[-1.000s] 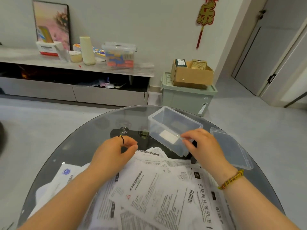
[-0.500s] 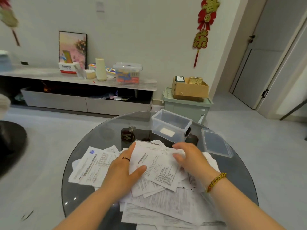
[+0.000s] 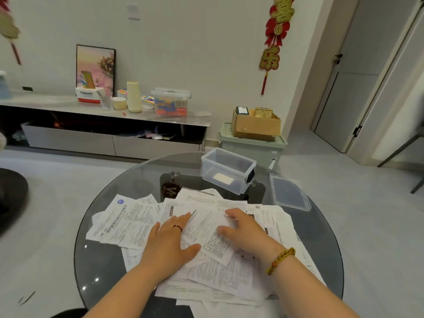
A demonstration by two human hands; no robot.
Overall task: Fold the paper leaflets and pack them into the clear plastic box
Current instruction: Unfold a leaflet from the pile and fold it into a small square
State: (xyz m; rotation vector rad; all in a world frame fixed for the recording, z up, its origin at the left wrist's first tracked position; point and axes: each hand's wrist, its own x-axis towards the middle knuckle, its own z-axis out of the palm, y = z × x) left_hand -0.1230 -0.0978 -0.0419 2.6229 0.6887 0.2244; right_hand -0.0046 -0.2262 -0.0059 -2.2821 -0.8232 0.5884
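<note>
A heap of printed paper leaflets [image 3: 128, 222] covers the near half of the round glass table [image 3: 110, 260]. My left hand [image 3: 171, 241] lies flat on the heap with fingers straight and the thumb spread. My right hand [image 3: 245, 230] rests on the top leaflet [image 3: 206, 232], fingers lightly bent over its far edge. The clear plastic box [image 3: 228, 169] stands open at the table's far side, beyond both hands, with one small folded leaflet [image 3: 222, 179] on its bottom.
The box's clear lid [image 3: 289, 192] lies on the table right of the box. Behind the table are a green storage bin [image 3: 252, 145] with a cardboard carton [image 3: 255, 125] on it and a low cabinet [image 3: 103, 138] along the wall. A door [image 3: 367, 72] is at the right.
My right hand left the box, where the small folded leaflet now lies, and both hands came down onto the leaflet heap. The view pulled back and tilted up.
</note>
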